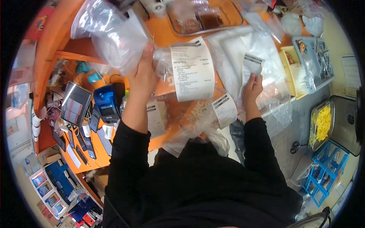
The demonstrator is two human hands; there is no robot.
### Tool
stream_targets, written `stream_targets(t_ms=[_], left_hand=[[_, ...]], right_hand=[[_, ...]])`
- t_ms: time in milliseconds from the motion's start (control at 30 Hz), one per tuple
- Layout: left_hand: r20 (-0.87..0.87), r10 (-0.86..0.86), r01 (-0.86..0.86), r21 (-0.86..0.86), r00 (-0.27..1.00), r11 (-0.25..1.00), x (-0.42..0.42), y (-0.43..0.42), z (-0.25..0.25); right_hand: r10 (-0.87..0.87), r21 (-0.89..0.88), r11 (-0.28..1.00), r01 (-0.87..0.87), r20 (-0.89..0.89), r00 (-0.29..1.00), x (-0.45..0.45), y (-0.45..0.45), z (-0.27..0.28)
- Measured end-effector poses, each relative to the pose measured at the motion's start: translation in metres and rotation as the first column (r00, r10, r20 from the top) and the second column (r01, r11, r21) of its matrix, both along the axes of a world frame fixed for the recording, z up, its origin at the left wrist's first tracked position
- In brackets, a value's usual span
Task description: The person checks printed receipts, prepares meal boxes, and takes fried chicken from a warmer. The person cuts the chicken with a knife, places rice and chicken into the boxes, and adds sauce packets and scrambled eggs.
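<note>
My left hand (142, 72) is closed on a clear plastic bag (114, 40), raised over the orange counter. Just to its right hangs a long printed receipt (193, 70); how it is fastened is hidden. In my right hand (251, 91), a smaller printed receipt (252, 65) is pinched between thumb and fingers. Below and between my hands are crumpled clear plastic (195, 129) and another receipt (225, 110). One more printed slip (155, 118) shows beside my left forearm. White plastic bags (243, 41) lie behind my right hand.
A clear tray (237, 23) with packed food stands at the back. Bins with cutlery (322, 60) are at right, beside a container of yellow food (323, 122) and a blue rack (327, 169). At left are a tablet (76, 103), a blue card terminal (107, 102) and several phones (88, 144).
</note>
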State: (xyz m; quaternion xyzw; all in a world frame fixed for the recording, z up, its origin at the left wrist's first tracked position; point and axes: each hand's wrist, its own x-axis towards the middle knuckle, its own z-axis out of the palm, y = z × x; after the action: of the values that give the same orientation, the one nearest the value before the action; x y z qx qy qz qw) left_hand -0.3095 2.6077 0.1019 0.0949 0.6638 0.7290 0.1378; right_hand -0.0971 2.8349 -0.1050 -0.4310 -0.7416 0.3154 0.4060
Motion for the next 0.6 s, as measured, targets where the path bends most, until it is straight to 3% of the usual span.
stream_targets(t_ms=[133, 233, 267, 367, 400, 500, 600], left_hand=[[-0.054, 0.164, -0.153, 0.174, 0.985, 0.973, 0.013, -0.008, 0.083], [-0.443, 0.188, -0.021, 0.354, 0.877, 0.935, 0.003, -0.018, 0.138], [-0.450, 0.239, -0.062, 0.373, 0.861, 0.926, 0.003, -0.021, 0.159], [-0.558, 0.279, -0.163, 0.249, 0.782, 0.955, -0.001, -0.033, 0.227], [-0.557, 0.375, -0.286, 0.243, 0.742, 0.927, -0.002, -0.029, 0.257], [-0.706, 0.268, -0.249, 0.133, 0.656, 0.959, -0.050, -0.046, 0.331], [-0.750, 0.188, -0.150, 0.120, 0.634, 0.981, -0.103, -0.037, 0.381]], right_hand=[[0.000, -0.006, 1.000, 0.000, -0.019, 1.000, 0.001, -0.004, 0.000], [0.010, 0.034, 0.999, -0.011, 0.016, 1.000, 0.001, -0.003, 0.003], [0.021, 0.036, 0.999, -0.021, 0.010, 1.000, 0.003, -0.001, 0.000], [0.026, 0.084, 0.996, -0.022, -0.044, 0.999, 0.001, -0.006, 0.011], [0.028, 0.046, 0.999, -0.027, -0.021, 0.999, 0.002, -0.007, 0.015], [0.031, 0.080, 0.996, -0.031, -0.008, 0.999, 0.003, -0.006, 0.014], [0.004, 0.042, 0.999, -0.005, 0.012, 1.000, 0.002, -0.006, 0.014]])
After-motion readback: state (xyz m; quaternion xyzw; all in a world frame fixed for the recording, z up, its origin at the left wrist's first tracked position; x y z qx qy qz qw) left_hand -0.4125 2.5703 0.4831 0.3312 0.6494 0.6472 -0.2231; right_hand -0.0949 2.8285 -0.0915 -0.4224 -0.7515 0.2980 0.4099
